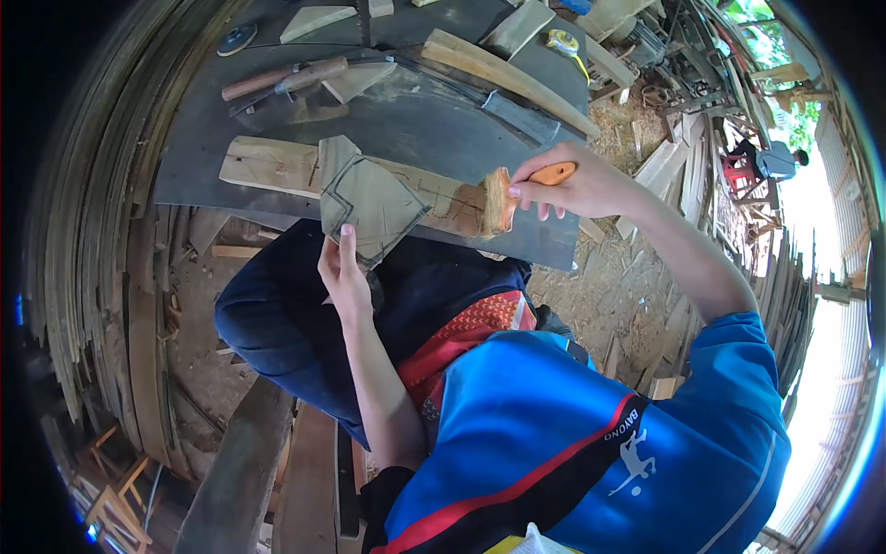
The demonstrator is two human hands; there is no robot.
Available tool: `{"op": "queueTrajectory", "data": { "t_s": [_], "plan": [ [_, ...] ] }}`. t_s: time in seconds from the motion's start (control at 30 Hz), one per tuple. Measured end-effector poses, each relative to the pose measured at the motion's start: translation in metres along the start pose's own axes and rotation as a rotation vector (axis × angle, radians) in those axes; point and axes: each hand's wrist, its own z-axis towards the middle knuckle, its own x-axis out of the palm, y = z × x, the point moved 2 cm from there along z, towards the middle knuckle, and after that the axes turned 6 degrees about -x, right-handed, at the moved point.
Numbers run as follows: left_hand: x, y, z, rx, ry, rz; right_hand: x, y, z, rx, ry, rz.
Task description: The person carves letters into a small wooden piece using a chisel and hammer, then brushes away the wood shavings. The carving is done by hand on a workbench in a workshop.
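In my right hand is a brush with pale bristles and an orange handle; my fingers close round it. Its bristles are at the right end of a long wooden board lying along the table's near edge. My left hand grips a flat, angular piece of wood by its lower edge, thumb on top. Dark lines run across that piece, and it covers the middle of the board. Whether the bristles press on the board, I cannot tell.
On the dark table lie wooden-handled tools, a wide metal blade, a long curved wooden piece and a tape measure. Stacked planks stand at the left. Wood scraps litter the ground; a person sits far right.
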Motion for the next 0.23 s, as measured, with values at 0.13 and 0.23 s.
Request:
{"op": "queueTrajectory", "data": {
  "t_s": [0.13, 0.23],
  "plan": [
    [0.002, -0.004, -0.003, 0.021, -0.037, 0.026, 0.005, -0.009, 0.009, 0.006, -0.041, 0.119],
    [0.0, -0.007, -0.002, -0.062, 0.046, -0.029, 0.007, -0.011, 0.013, 0.014, -0.061, 0.167]
  ]
}}
